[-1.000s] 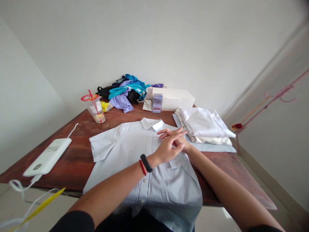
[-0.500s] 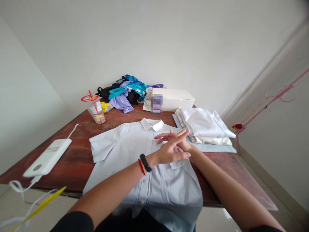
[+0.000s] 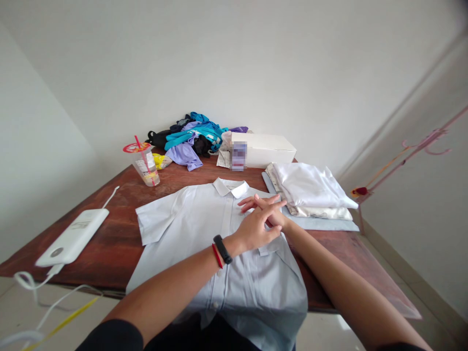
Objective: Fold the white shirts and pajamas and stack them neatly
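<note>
A pale short-sleeved button-up shirt (image 3: 197,219) lies spread face up on the table, its collar pointing away from me and its lower edge hanging over the front. Above the shirt's right chest, my two hands cross and touch each other. My left hand (image 3: 251,230), with a black band and red cord at the wrist, lies in front with its fingers stretched apart. Partly hidden behind it is my right hand (image 3: 277,218), its fingers extended to the left among the left ones. I see no object in either hand. The shirt's right sleeve is partly covered by my hands.
Folded clothes (image 3: 310,187) are stacked to the right on the dark red wooden table (image 3: 109,253). A plastic cup (image 3: 146,168) with a straw and a white power bank (image 3: 75,236) with cables stand left. Behind are heaped clothes (image 3: 197,136) and a white box (image 3: 268,148).
My left hand has shifted slightly, its thumb drawing in closer to the other fingers. My right fingers have moved a little to the right. The shirt lies as before.
</note>
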Motion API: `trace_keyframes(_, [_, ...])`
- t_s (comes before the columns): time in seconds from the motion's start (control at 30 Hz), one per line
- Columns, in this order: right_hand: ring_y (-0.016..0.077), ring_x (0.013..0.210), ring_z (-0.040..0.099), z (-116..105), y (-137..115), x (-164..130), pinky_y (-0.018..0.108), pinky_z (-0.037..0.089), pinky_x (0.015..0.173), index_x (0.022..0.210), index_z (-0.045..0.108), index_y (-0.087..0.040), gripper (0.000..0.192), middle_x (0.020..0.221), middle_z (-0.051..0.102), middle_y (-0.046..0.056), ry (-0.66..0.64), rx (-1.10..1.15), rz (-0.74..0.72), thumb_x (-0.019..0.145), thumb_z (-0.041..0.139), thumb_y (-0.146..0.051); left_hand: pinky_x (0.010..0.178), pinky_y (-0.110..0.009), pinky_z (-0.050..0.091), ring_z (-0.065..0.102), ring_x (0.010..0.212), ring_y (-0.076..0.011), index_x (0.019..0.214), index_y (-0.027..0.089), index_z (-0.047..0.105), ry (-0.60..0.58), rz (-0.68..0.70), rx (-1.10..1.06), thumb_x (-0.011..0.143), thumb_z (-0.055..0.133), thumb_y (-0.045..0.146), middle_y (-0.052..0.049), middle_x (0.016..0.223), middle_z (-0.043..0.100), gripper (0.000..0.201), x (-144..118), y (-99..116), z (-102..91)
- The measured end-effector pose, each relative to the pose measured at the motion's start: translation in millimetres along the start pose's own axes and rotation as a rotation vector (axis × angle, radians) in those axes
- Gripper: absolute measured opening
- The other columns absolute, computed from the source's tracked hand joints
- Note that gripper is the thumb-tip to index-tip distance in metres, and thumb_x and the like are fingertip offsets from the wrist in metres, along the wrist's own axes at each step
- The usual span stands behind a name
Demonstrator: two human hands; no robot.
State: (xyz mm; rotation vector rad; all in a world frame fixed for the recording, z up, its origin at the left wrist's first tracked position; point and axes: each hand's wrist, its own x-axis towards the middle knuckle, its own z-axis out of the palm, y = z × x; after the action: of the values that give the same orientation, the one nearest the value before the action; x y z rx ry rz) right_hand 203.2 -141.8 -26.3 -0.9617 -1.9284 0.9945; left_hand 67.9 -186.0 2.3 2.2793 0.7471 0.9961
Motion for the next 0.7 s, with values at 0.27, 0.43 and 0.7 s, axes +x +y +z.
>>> trace_keyframes(0.27, [0.0321,0.103,0.071,-4.9,-2.8,0.1,0.051,0.058,0.098,0.101,0.075,-0.023,0.042,0.103,0.072,0.015,0.035,0.024,0.075,0.1,0.04,-0.046,0.108,-0.045,0.053,0.051,0.141,-0.0317,0.144,0.023,0.057,0.023,-0.016,-0.007,0.085,0.066,0.016,-0.012,0.16,0.046,0.059,-2.6,-7.0,5.6])
trace_keyframes(0.43, [0.0388,0.108,0.068,-4.4,6.5,0.5,0.055,0.062,0.092,0.108,0.076,-0.028,0.027,0.109,0.069,0.014,0.083,-0.235,-0.02,0.088,0.059,-0.034,0.114,-0.045,0.048,0.048,0.144,-0.0282,0.134,0.023,0.062,-0.006,0.017,0.053,0.086,0.062,0.014,-0.011,0.16,0.047,0.049,-4.2,-7.1,4.1])
trace_keyframes(0.7, [0.0417,0.114,0.065,-12.3,10.5,1.6,0.059,0.06,0.098,0.116,0.074,-0.03,0.037,0.117,0.067,0.014,0.106,-0.435,-0.09,0.08,0.067,-0.028,0.112,-0.042,0.051,0.047,0.145,-0.0256,0.127,0.024,0.061,-0.005,0.032,0.08,0.082,0.059,0.007,-0.007,0.159,0.047,0.048,-5.7,-6.3,6.2])
